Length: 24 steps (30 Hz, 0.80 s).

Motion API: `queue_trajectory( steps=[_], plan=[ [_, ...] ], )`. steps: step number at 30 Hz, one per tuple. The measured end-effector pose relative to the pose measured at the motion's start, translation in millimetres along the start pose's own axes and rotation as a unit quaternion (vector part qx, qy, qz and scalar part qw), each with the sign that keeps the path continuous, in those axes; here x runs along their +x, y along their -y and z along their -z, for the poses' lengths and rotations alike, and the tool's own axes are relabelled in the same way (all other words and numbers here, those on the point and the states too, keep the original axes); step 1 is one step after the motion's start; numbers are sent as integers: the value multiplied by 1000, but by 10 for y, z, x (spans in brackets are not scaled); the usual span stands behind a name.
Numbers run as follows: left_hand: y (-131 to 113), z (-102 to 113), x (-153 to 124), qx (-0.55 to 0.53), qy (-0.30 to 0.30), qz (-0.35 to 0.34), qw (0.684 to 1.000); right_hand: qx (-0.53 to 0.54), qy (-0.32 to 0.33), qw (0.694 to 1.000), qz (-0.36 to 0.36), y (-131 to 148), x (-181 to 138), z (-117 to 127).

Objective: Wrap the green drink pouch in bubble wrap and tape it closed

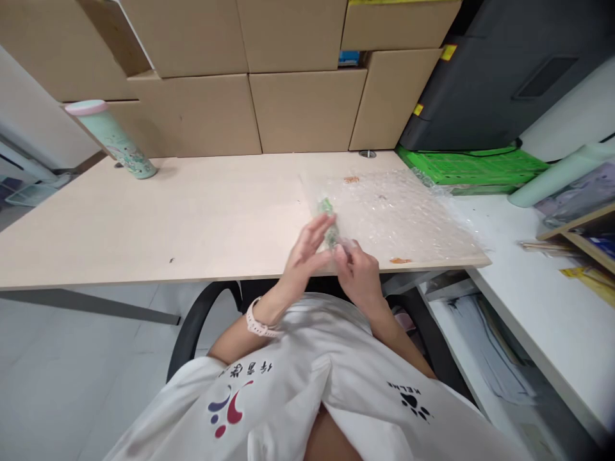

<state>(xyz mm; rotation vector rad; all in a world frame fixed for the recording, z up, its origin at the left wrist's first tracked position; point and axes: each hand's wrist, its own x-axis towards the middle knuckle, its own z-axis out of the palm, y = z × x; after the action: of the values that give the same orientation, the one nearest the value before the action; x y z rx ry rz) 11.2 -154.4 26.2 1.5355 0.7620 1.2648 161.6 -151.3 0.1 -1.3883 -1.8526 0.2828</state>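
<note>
A sheet of clear bubble wrap lies on the right part of the wooden table. Along its left edge, a small green and whitish object shows through the plastic; its kind is not clear. My left hand rests against this object from the left, fingers stretched out and slightly blurred. With fingers curled and thumb pressed in, my right hand pinches the near edge of the bubble wrap, just below the green object. Part of the object is hidden behind my fingers.
Cardboard boxes are stacked along the table's back. A mint tumbler with a pink lid stands at the back left. On the right are a green package, a dark case and a white side desk.
</note>
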Motion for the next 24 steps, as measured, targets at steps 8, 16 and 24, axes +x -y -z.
queue_trajectory(
  steps=[8,16,24],
  plan=[
    [322,-445,340,330,180,-41,926,-80,-39,992,-89,-477,-23,450],
    [444,-456,290,445,212,-127,861,47,-77,996,-24,-522,57,585],
    [441,-273,116,165,-146,16,975,31,-6,999,19,-456,235,285]
  ],
)
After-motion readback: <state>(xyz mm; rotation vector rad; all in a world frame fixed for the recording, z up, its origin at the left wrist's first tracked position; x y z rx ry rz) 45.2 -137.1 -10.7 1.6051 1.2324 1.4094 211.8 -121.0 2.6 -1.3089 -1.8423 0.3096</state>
